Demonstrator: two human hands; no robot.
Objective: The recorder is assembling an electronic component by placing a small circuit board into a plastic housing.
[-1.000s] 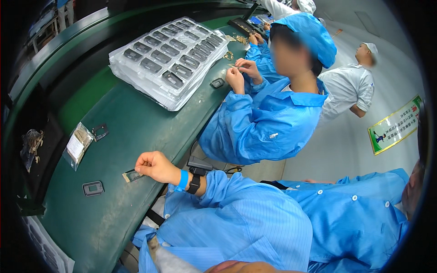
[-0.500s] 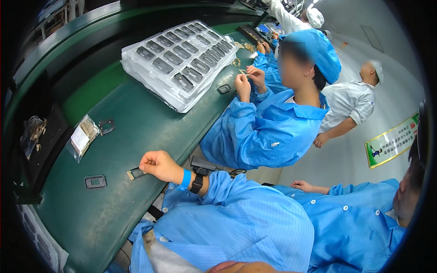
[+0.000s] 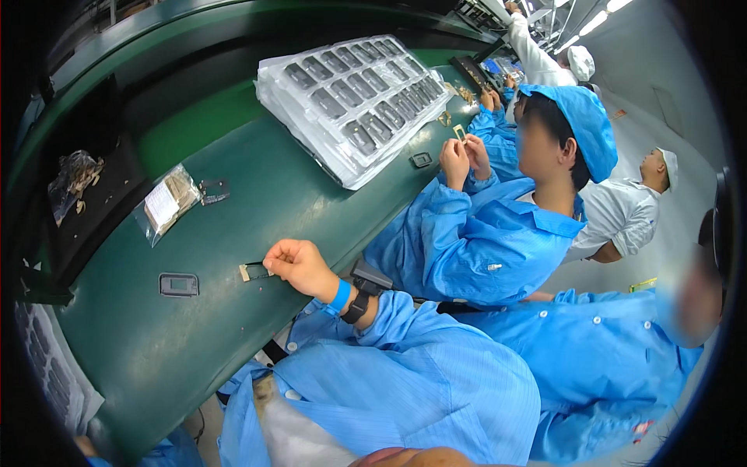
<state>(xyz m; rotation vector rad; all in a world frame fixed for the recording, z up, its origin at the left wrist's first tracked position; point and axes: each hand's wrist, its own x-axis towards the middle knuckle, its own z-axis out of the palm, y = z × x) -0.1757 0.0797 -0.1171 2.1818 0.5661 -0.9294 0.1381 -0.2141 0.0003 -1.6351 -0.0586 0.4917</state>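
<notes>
My right hand, wearing a blue wristband and a black wrist strap, pinches one end of a thin, small rectangular frame. Its free end is beige and one long edge is dark; the pinched end is hidden by my fingers. The frame is at or just above the green table mat. A grey-black rectangular casing with a window lies flat to its left. Farther off rest a clear plastic bag of beige pieces with a white label and a thin black frame. My left hand is not seen.
A white tray stack with dark casings in its pockets stands at the back. Beside it, a co-worker in blue holds a beige frame over the table edge. Another casing lies there. A dark bin stands left, another tray lower left.
The view has shifted, so table and tray appear farther right. My right hand still pinches the thin frame, now showing green through its middle. The co-worker's hands have raised the beige frame.
</notes>
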